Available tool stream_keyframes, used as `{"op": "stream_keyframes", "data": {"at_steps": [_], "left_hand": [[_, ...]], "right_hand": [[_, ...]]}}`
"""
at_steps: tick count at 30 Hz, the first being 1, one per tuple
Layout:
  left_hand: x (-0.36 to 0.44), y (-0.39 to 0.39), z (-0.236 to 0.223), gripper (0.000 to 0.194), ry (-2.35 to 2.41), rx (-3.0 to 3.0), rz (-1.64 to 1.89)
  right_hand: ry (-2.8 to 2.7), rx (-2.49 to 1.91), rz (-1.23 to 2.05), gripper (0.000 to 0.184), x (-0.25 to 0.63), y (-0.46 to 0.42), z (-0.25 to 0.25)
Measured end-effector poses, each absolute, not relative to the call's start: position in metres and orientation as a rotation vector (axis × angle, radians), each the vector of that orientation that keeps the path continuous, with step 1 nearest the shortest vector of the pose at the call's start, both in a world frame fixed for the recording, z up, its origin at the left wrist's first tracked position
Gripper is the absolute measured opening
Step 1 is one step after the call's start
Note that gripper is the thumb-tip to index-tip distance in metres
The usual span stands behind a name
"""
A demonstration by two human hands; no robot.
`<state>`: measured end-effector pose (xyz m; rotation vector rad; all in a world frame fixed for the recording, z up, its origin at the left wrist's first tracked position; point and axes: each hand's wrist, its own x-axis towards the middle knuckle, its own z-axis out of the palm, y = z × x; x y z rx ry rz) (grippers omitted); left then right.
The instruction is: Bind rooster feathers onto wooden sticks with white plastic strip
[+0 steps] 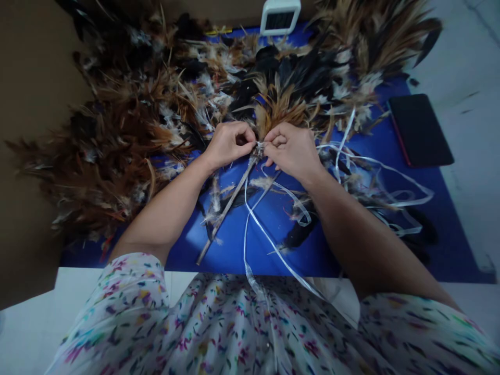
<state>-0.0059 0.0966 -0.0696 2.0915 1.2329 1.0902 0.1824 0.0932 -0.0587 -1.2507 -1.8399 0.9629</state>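
At the middle of the blue table, my left hand (233,140) and my right hand (294,151) meet fingertip to fingertip. Both pinch white plastic string (273,245) where it wraps the base of a bunch of brown and black feathers (282,107). A thin wooden stick (227,209) runs from this bound spot down towards the table's front edge. From the binding, long ends of the string hang over that edge onto my lap. My fingertips partly hide the binding itself.
Loose brown feathers (117,140) lie heaped at the left and along the back. A white-framed digital clock (280,18) stands at the back. Right of my hands are loops of string (390,159) and a dark phone (422,130). A brown cardboard panel (31,130) borders the left.
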Motion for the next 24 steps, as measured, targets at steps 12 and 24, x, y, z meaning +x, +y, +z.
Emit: {"op": "stream_keyframes", "data": {"at_steps": [12,24], "left_hand": [[-0.005,0.098,-0.071,0.017,1.224,2.088,1.100],[-0.001,0.098,-0.071,0.017,1.212,1.963,1.092]], "right_hand": [[-1.844,-1.301,0.961,0.011,0.184,0.090,-0.054],[-1.775,-1.364,1.090,0.017,0.183,0.090,-0.049]]}}
